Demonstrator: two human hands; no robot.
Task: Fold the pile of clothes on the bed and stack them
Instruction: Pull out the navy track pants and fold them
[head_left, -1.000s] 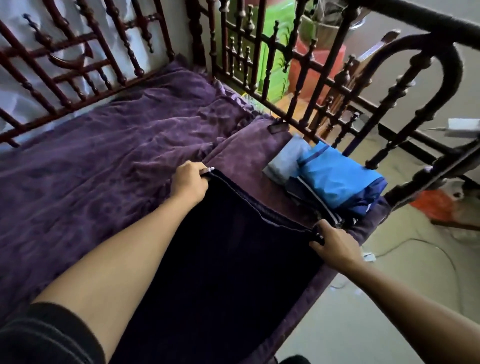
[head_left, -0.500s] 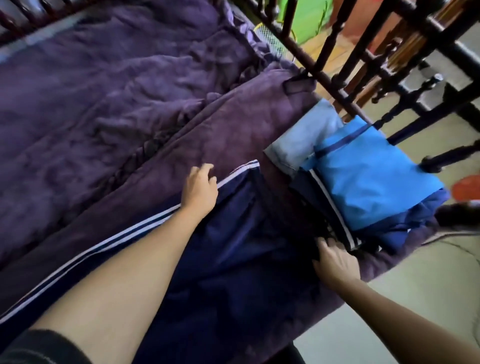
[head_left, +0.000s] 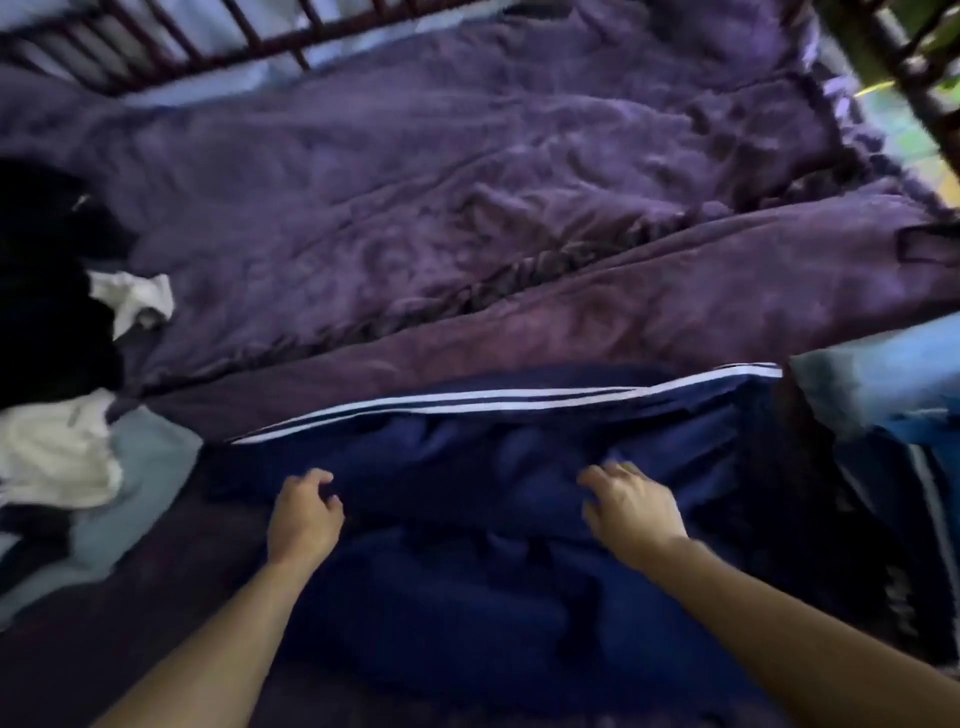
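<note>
Moved closer together than before, the left hand and right hand curl onto rumpled navy trousers, white side stripes along the far edge; whether they pinch cloth is unclear.

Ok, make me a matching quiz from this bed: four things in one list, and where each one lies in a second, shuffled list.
Things:
1 navy trousers
2 purple blanket
3 white cloth
4 bed rail

Places:
A left edge of the view
B far side, beyond the blanket
C nearest, right in front of the person
D spread across the middle of the bed

Pairs: 1-C, 2-D, 3-A, 4-B
</note>
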